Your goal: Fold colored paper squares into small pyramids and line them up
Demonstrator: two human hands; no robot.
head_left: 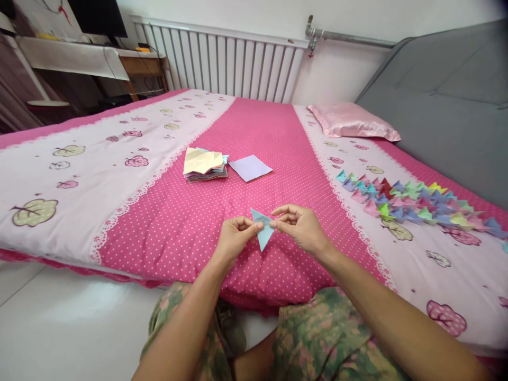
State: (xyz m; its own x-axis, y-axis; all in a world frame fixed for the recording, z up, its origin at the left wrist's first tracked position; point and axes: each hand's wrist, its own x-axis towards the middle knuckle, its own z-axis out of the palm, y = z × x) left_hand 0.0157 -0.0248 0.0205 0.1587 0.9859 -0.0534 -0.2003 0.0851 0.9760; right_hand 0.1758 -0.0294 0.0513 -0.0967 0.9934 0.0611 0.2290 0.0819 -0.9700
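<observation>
A light blue piece of folded paper (263,239) is held up between my two hands, just above the pink dotted part of the bed. It has a pointed tip facing down and another pointing up to the left. My left hand (238,236) pinches its left side between thumb and fingers. On the other side, my right hand (296,225) grips the right corner with thumb and forefinger. Beyond the hands lie a lilac paper square (251,168) and a stack of paper (205,165) with a cream sheet on top.
Rows of small folded paper pieces (420,203) in many colours sit on the bed at right. A pink pillow (353,123) lies farther back, beside the grey headboard (444,100). A white radiator (222,58) stands behind the bed, and a desk (138,64) at far left.
</observation>
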